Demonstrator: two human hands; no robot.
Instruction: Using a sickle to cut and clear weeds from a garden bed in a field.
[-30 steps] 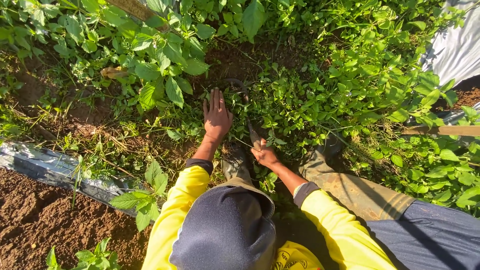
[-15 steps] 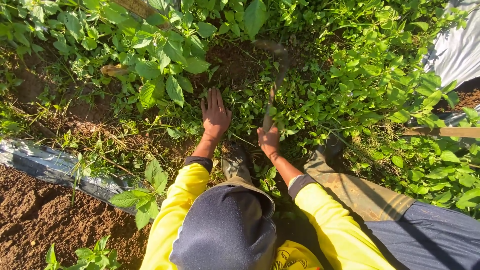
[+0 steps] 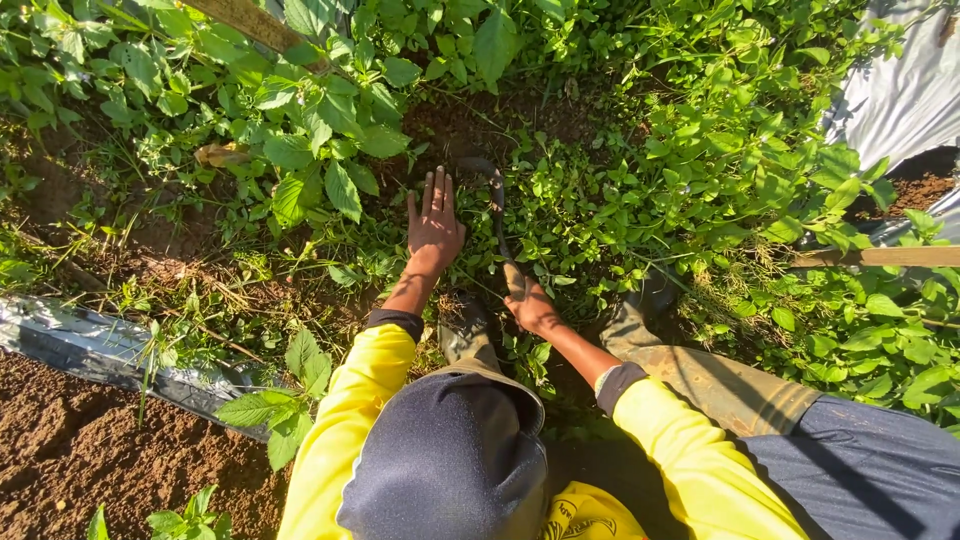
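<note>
While we are crouching among the weeds, our dark cap (image 3: 450,465) is filling the nearest part of the view, with yellow sleeves (image 3: 345,420) running forward from it on both sides. Just beyond, our right hand (image 3: 528,303) is closing around the handle of a sickle (image 3: 497,205), fingers wrapped tight on the grip. Its curved dark blade is arcing up and leftward from that fist, its tip hooking over a patch of bare soil (image 3: 480,125). Our left hand (image 3: 433,222) is lying flat on the ground cover just to the left of the blade, fingers extended and slightly spread, palm down, holding nothing. So the tool is sitting between the two hands, its shaft running close beside the left hand's outer edge; we cannot tell whether they are touching. Muddy boots (image 3: 465,330) are planting themselves on either side of the right wrist. Farther out, broad-leaved plants (image 3: 320,150) are crowding the upper left, while low green weeds (image 3: 700,170) are spreading to the right. Silver plastic sheeting (image 3: 90,350) is edging the tilled bed at lower left.
</note>
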